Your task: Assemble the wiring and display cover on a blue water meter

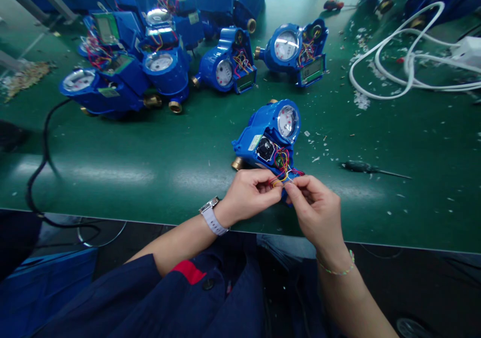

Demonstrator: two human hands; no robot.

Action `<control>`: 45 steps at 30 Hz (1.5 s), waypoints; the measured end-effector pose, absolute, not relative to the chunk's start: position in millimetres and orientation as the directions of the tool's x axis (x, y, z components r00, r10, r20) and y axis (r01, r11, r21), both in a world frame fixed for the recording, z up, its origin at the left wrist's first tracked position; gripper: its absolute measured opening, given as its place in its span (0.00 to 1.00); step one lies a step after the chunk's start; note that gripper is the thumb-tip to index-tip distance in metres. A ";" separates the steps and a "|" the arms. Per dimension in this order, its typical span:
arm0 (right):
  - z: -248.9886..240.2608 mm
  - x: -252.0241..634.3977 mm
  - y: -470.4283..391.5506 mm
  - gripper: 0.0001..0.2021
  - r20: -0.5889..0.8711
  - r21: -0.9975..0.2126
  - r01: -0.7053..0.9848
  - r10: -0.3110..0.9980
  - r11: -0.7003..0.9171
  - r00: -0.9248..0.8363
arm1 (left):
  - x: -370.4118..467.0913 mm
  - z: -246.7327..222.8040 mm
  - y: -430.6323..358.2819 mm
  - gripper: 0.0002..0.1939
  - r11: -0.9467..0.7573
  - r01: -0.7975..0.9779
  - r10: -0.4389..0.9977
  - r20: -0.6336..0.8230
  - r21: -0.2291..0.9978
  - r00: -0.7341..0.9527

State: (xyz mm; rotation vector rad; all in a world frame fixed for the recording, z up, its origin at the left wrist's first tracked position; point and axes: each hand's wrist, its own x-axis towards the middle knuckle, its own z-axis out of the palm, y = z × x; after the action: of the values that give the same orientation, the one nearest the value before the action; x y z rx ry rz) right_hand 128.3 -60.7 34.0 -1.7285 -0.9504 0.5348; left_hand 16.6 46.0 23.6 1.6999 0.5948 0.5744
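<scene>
A blue water meter (255, 120) with a round dial and brass pipe ends lies on the green table in front of me. Its side housing is uncovered, showing a black round part (265, 148) and a bundle of coloured wires (282, 158). My left hand (253, 194) pinches some of these wires at the housing's near edge. Fingertip to fingertip with it, my right hand (314, 203) is also closed on the wires, from the right. A blue piece of the meter shows partly beneath my fingers; the exact wire ends are hidden.
More blue meters (224, 65) with exposed wiring stand along the back and left. A screwdriver (372, 169) lies to the right, another (333, 5) at the back. White cable (409, 72) is coiled at the right; black cable (45, 147) hangs over the left edge. Small scraps dot the table.
</scene>
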 end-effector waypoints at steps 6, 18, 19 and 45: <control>32.9 129.0 -61.2 0.08 0.060 -0.945 0.296 0.812 -0.142 0.581 | 16.7 24.2 46.9 0.07 -0.196 0.082 0.661 0.070 0.977 0.747; 30.0 130.6 -64.3 0.06 0.086 -0.937 0.324 0.816 -0.128 0.572 | 18.5 24.2 46.6 0.07 -0.363 0.067 0.640 0.197 0.929 0.743; 29.8 130.6 -64.6 0.06 0.091 -0.936 0.330 0.817 -0.126 0.570 | 18.7 23.8 46.7 0.07 -0.360 0.068 0.644 0.195 0.930 0.740; 30.0 129.8 -59.2 0.07 0.062 -0.934 0.318 0.802 -0.164 0.594 | 16.6 21.5 46.1 0.06 -0.538 0.167 0.609 0.245 0.826 0.754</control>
State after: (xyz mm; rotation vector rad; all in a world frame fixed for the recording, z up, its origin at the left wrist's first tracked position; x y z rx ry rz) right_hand 129.8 -59.2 30.0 -1.7421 -0.9247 0.5586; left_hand 16.6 46.1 21.5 2.0968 0.5815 0.6584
